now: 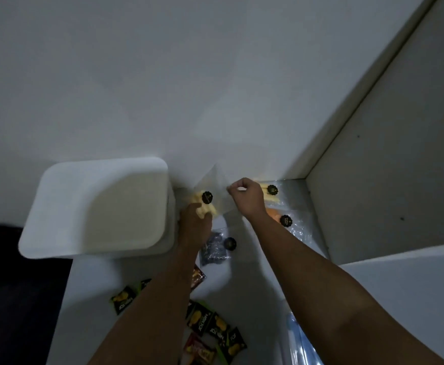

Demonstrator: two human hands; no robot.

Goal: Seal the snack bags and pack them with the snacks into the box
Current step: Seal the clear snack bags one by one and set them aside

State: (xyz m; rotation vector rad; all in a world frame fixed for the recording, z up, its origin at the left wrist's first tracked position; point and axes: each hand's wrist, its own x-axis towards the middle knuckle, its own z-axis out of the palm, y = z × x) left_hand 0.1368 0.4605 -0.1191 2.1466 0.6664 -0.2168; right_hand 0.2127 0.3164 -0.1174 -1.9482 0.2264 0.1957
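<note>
A clear bag of yellow snacks (pixel 210 198) with a round black sticker lies just right of the white box (pixel 97 206). My left hand (pixel 195 219) rests flat on the bag's lower part with straight fingers. My right hand (pixel 245 197) pinches the bag's clear top edge between thumb and curled fingers. Three more clear bags lie nearby: a yellow one (pixel 269 193), an orange one (pixel 281 218) and a dark one (pixel 215 250), each with a black sticker. Several small black-and-yellow snack packets (pixel 215 327) lie near the front.
A white wall stands right behind the bags and a grey panel (pixel 386 167) closes the right side. A red-brown packet (pixel 197 276) lies under my left forearm. Blue-tinted plastic (pixel 302 341) sits at the front right. A dark area (pixel 10 285) lies left of the table.
</note>
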